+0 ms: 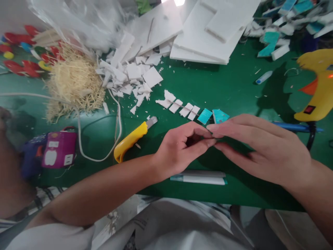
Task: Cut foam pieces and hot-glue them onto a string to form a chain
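My left hand and my right hand meet fingertip to fingertip over the green table. Both are pinched closed; whatever lies between the fingertips is too small or hidden to make out. Just beyond them runs a row of small foam pieces on a thin stick: several white foam pieces, a turquoise square and a turquoise end piece, partly behind my right fingers. A yellow utility knife with its blade out lies left of my left hand. Below my hands are a white marker and a grey one.
White foam sheets, foam scraps and a heap of thin wooden sticks lie at the back. A yellow glue gun stands right, near a blue pen. A white cable loops left beside a purple box. Another person's arm is far left.
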The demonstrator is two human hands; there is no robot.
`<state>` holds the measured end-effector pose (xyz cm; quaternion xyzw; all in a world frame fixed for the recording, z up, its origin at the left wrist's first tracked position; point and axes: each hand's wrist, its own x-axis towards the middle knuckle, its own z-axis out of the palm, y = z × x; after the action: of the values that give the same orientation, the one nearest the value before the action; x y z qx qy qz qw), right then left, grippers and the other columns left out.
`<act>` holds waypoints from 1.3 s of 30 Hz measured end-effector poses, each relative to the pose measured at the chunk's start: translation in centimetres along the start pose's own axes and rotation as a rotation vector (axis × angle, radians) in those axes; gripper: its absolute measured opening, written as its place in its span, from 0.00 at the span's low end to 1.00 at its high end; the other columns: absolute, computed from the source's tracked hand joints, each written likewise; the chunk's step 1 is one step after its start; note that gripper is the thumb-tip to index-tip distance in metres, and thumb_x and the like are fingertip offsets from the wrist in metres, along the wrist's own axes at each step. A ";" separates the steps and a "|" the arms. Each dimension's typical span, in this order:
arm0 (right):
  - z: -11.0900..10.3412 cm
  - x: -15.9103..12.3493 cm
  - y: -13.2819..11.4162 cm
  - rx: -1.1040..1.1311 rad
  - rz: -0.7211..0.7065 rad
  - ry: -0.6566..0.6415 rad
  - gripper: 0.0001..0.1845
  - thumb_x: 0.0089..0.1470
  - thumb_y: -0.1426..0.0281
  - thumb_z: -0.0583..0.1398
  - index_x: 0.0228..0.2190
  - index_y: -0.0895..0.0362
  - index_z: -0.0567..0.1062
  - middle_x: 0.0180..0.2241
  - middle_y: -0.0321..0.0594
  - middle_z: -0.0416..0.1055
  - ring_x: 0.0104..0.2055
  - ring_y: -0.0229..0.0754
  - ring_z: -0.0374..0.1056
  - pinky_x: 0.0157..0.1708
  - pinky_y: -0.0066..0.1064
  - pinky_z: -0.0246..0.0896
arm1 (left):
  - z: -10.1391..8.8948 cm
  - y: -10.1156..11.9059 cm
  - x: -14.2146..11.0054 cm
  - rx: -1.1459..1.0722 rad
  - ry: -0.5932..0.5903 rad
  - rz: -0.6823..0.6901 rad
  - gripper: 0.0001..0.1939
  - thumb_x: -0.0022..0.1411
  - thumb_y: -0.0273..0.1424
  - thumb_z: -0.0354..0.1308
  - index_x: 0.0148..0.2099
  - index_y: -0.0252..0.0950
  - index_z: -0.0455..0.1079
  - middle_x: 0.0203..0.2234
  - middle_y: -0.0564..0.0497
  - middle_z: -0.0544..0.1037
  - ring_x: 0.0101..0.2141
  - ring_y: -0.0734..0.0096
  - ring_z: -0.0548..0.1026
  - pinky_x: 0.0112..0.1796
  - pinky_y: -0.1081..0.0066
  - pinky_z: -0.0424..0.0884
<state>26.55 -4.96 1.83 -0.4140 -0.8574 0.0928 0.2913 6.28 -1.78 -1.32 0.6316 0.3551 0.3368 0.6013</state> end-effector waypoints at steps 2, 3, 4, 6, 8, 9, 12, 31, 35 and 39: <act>-0.1 -0.1 -0.2 -0.041 -0.008 0.002 0.19 0.62 0.79 0.61 0.51 0.50 0.73 0.40 0.36 0.80 0.41 0.34 0.78 0.44 0.22 0.76 | 0.0 0.1 0.1 -0.019 -0.008 0.018 0.10 0.63 0.27 0.67 0.31 0.36 0.70 0.22 0.59 0.74 0.22 0.83 0.67 0.22 0.81 0.63; -0.2 -0.2 -0.3 -0.066 -0.015 0.005 0.18 0.62 0.79 0.61 0.51 0.51 0.73 0.39 0.35 0.80 0.40 0.33 0.78 0.44 0.21 0.75 | 0.0 0.1 0.2 -0.036 -0.016 0.025 0.10 0.63 0.27 0.67 0.31 0.36 0.70 0.21 0.59 0.73 0.21 0.83 0.67 0.22 0.81 0.62; -0.3 -0.2 -0.3 -0.088 -0.027 0.002 0.18 0.62 0.79 0.61 0.51 0.52 0.73 0.39 0.35 0.80 0.39 0.32 0.78 0.43 0.20 0.74 | 0.0 0.1 0.2 -0.057 -0.025 0.030 0.10 0.64 0.28 0.67 0.31 0.36 0.70 0.21 0.60 0.72 0.21 0.84 0.66 0.22 0.81 0.62; -0.6 -0.4 -0.3 -0.123 -0.039 0.004 0.17 0.63 0.79 0.60 0.51 0.54 0.74 0.38 0.36 0.81 0.38 0.32 0.78 0.42 0.19 0.74 | 0.0 0.1 0.3 -0.103 -0.052 0.037 0.11 0.65 0.31 0.67 0.31 0.36 0.70 0.20 0.60 0.71 0.20 0.85 0.64 0.21 0.81 0.60; -0.7 -0.5 -0.3 -0.139 -0.045 0.015 0.16 0.64 0.78 0.61 0.52 0.54 0.74 0.37 0.35 0.81 0.37 0.32 0.77 0.40 0.20 0.73 | 0.0 0.0 0.4 -0.143 -0.064 0.044 0.13 0.65 0.34 0.67 0.31 0.35 0.70 0.19 0.60 0.70 0.19 0.85 0.63 0.20 0.82 0.58; -0.7 -0.5 -0.2 -0.148 -0.043 0.019 0.16 0.64 0.77 0.61 0.52 0.53 0.74 0.37 0.35 0.81 0.36 0.32 0.77 0.39 0.20 0.73 | 0.0 0.0 0.4 -0.156 -0.062 0.045 0.14 0.65 0.35 0.68 0.31 0.35 0.70 0.19 0.60 0.70 0.19 0.86 0.62 0.19 0.82 0.58; -0.7 -0.5 0.0 -0.130 -0.021 0.001 0.16 0.64 0.76 0.61 0.51 0.50 0.73 0.37 0.32 0.81 0.35 0.31 0.77 0.37 0.21 0.73 | 0.1 0.0 0.4 -0.164 -0.051 0.034 0.14 0.64 0.37 0.68 0.32 0.35 0.71 0.20 0.60 0.69 0.19 0.85 0.62 0.19 0.82 0.58; 0.1 -0.3 0.8 0.028 0.018 -0.003 0.15 0.63 0.73 0.61 0.51 0.51 0.72 0.43 0.39 0.80 0.47 0.39 0.78 0.43 0.31 0.78 | 0.0 0.0 0.2 -0.082 0.004 0.024 0.07 0.63 0.29 0.68 0.32 0.35 0.76 0.21 0.57 0.73 0.21 0.83 0.67 0.22 0.80 0.64; 0.1 -0.3 0.3 -0.053 -0.018 0.017 0.14 0.64 0.77 0.60 0.48 0.51 0.73 0.37 0.35 0.79 0.39 0.32 0.76 0.39 0.23 0.75 | 0.0 -0.1 0.2 -0.082 -0.006 0.024 0.07 0.62 0.27 0.68 0.32 0.35 0.75 0.21 0.57 0.74 0.21 0.83 0.68 0.22 0.81 0.63; 0.1 -0.3 -0.2 -0.163 -0.044 0.025 0.16 0.62 0.79 0.61 0.48 0.51 0.74 0.37 0.35 0.78 0.38 0.33 0.76 0.39 0.24 0.75 | 0.0 0.0 0.3 -0.095 -0.015 0.032 0.09 0.63 0.26 0.68 0.31 0.35 0.73 0.22 0.57 0.76 0.22 0.83 0.69 0.22 0.81 0.63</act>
<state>26.53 -5.26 1.70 -0.4186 -0.8672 0.0110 0.2693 6.44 -1.55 -1.29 0.6104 0.3242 0.3580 0.6278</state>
